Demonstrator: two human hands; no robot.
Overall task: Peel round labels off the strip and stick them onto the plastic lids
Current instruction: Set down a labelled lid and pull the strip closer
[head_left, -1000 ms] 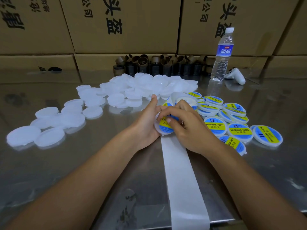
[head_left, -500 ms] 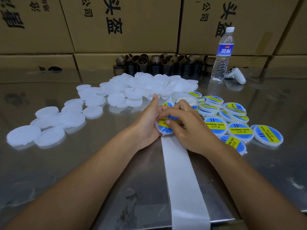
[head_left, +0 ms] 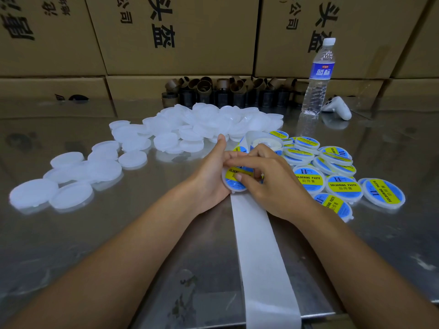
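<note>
Starting at our left, blank lids (head_left: 71,179) lie scattered on the metal table (head_left: 118,245), with a bigger heap (head_left: 202,124) further back. Our left hand (head_left: 209,181) grasps a lid (head_left: 234,185) from the side, thumb raised, right where the white strip (head_left: 259,245) runs toward us. Our right hand (head_left: 273,186) curls over the same lid, thumb pressed on its blue and yellow label (head_left: 229,173). Finished lids (head_left: 342,186) pile up to the right, with a water bottle (head_left: 318,77) behind them.

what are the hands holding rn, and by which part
One labelled lid, in both hands. The left hand grips its left edge; the right hand pinches it, index finger over the far edge, thumb pressing on the label.
</note>
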